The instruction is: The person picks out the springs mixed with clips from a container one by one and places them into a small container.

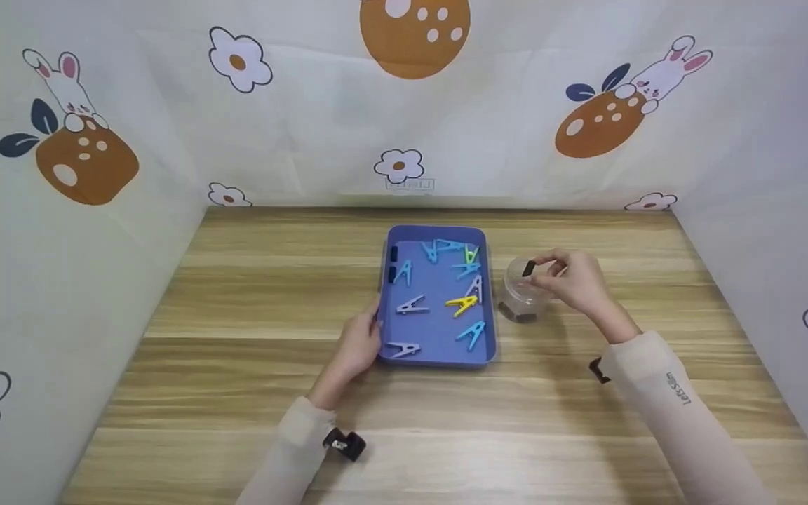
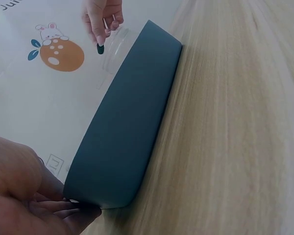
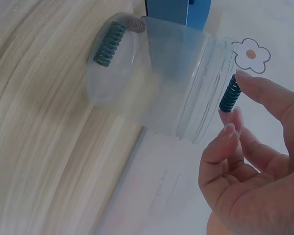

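My left hand [image 1: 360,344] grips the left side of a blue plastic tray [image 1: 433,331] near its front corner, fingers at the wall. A small dark coil spring [image 3: 230,94] is pinched between the thumb and a finger of my right hand [image 1: 576,280], right at the mouth of a clear jar [image 3: 171,78]. Upright on the table, the lidless jar stands just right of the tray. Inside it, dark springs [image 3: 109,45] lie at the bottom. Two more short dark pieces [image 1: 394,254] lie along the tray's left wall.
Several plastic clips are spread in the tray, among them a yellow clip [image 1: 463,304], a green clip [image 1: 471,254], blue clips [image 1: 473,334] and pale clips [image 1: 412,306]. The wood-grain table [image 1: 264,294] is enclosed by a printed cloth [image 1: 320,140] at the back and sides.
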Available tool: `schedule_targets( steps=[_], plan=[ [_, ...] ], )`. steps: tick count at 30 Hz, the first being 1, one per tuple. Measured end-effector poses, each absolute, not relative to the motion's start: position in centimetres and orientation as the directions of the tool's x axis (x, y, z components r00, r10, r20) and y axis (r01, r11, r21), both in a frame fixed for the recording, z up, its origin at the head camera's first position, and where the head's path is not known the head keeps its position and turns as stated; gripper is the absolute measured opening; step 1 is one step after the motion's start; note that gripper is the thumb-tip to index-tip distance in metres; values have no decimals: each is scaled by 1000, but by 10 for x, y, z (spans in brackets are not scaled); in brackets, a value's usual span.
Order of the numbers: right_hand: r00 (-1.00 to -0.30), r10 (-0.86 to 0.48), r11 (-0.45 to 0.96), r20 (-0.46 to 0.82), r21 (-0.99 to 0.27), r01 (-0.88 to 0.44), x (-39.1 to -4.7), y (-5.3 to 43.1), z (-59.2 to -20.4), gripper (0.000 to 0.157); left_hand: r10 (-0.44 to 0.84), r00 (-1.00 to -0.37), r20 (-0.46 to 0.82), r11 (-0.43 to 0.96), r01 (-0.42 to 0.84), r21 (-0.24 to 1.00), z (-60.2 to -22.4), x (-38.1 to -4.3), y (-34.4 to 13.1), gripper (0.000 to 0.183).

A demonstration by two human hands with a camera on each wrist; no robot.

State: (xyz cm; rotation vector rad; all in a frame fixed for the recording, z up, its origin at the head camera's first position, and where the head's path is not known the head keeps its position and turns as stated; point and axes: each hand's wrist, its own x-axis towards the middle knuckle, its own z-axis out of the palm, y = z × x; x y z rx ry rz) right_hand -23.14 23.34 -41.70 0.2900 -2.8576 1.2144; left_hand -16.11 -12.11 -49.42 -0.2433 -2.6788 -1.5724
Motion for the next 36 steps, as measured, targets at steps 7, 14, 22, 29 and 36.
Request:
schedule_targets(
  steps=[7,14,22,29,36],
  plan=[
    [-989,-137,705,59,-695,-139,-228,240,-419,36,122,-986,118,495,163,853,-494,-160,-122,50],
    [-989,-136,703,64,-697,-142,-225,242,-425,35,116,-987,107,487,151,860,-493,-160,-121,50],
    [-987,-144,705,74,-692,-155,-225,243,-429,34,113,-988,102,486,145,862,-495,-161,-122,52],
    [-989,-135,694,61,-706,-138,-225,244,-426,35,113,-987,112,487,153,860,-496,-161,-122,52],
    [-990,-135,692,40,-711,-123,-224,246,-423,36,122,-984,132,490,175,854,-495,-159,-122,51]
  ],
)
